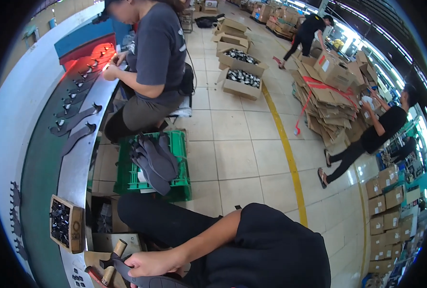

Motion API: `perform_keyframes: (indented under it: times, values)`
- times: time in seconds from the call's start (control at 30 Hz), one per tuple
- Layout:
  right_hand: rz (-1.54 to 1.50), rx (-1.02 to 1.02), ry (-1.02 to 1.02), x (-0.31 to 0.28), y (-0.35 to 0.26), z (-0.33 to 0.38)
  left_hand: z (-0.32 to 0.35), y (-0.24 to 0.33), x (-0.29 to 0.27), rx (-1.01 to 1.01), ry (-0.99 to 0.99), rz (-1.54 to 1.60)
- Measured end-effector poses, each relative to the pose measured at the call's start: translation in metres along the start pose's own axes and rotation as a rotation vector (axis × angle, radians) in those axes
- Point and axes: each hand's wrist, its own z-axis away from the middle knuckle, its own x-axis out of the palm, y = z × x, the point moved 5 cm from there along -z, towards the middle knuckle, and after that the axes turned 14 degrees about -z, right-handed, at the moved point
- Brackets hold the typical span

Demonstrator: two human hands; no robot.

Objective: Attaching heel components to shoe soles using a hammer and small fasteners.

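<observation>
Steadying the sole [153,282] well would, I judge, mean a firm pinch on its narrow part, fingertips clear of the end beside the wooden rod [120,246], and the broad part kept from twisting. The right hand [156,263] pinches the sole; the narrow end reaches out ahead of its fingers, and the broad part runs back beneath the hand. Relative to the wooden box [76,233] on the tabletop [74,175], the sole lies nearer the person. I cannot tell how the left hand's fingers stand.
</observation>
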Motion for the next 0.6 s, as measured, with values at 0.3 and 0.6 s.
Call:
perform_keyframes:
  times: [0.3,0.6]
  values:
    - [0.113,-0.006,-0.056,-0.007,0.013,-0.001,0.163,0.068,-0.285,-0.237,0.208,-0.682]
    - [-0.059,0.554,-0.169,0.035,0.010,0.040,0.058,0.209,-0.148,-0.716,-0.183,0.694]
